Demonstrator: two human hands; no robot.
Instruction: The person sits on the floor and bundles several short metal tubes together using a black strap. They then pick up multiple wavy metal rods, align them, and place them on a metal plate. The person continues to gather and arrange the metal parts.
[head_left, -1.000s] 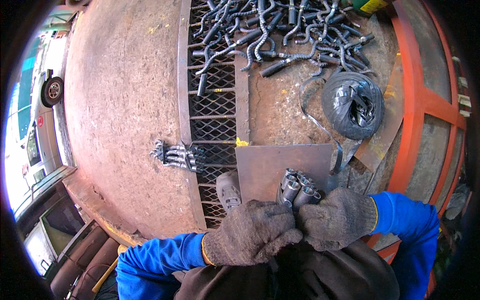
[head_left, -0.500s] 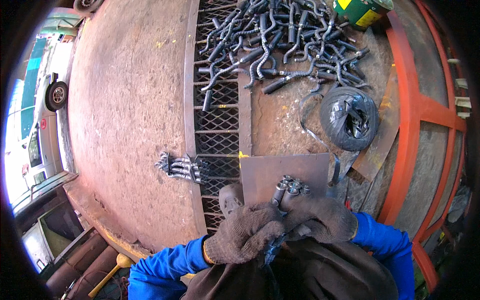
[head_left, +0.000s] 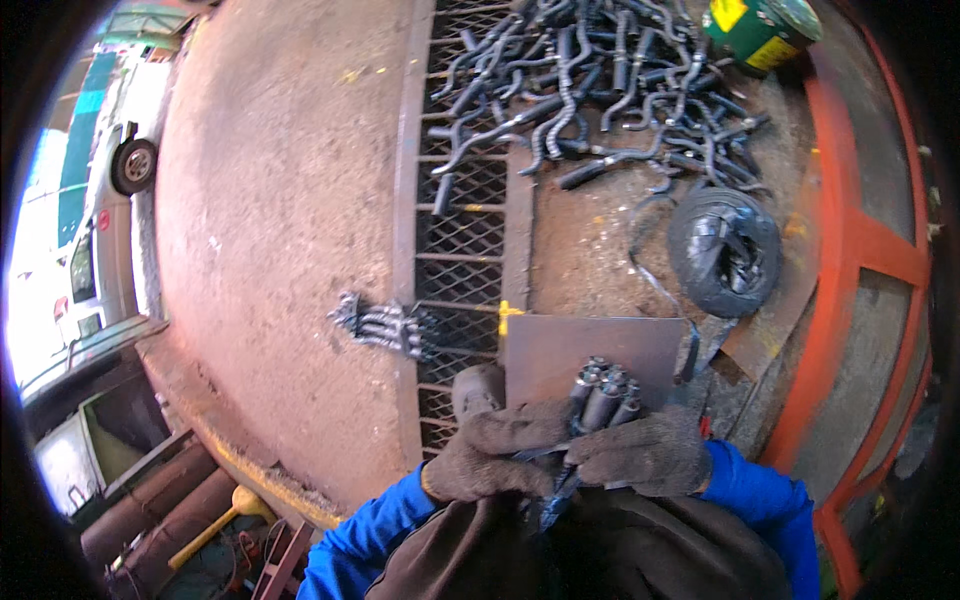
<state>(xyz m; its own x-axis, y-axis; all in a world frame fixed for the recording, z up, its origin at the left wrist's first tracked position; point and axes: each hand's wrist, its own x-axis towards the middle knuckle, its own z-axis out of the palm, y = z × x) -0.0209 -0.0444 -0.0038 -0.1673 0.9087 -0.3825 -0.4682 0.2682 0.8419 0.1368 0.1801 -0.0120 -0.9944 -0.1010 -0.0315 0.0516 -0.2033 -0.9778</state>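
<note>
A bundle of ribbed anchor rods with dark tubular sockets (head_left: 602, 400) stands in front of my body, its open socket ends pointing away from me. My left hand (head_left: 500, 455), in a grey-brown knitted glove, is closed at the bundle's left side. My right hand (head_left: 645, 455), gloved alike, is closed against its lower right. A dark, shiny plastic strip (head_left: 562, 490) runs between my fingers around the bundle's lower part. My hands and body hide the rods' lower ends.
A second bundle (head_left: 385, 326) lies left, by the metal grating (head_left: 460, 265). Loose socketed rods (head_left: 600, 85) are heaped ahead. Right of them are a black plastic strip roll (head_left: 725, 250), a green tin (head_left: 765, 30) and an orange frame (head_left: 845, 240). A metal plate (head_left: 540, 350) lies near the bundle.
The whole view has shifted, with the surroundings now farther right. My hands have moved slightly apart, and more of the bundle's sockets shows above them.
</note>
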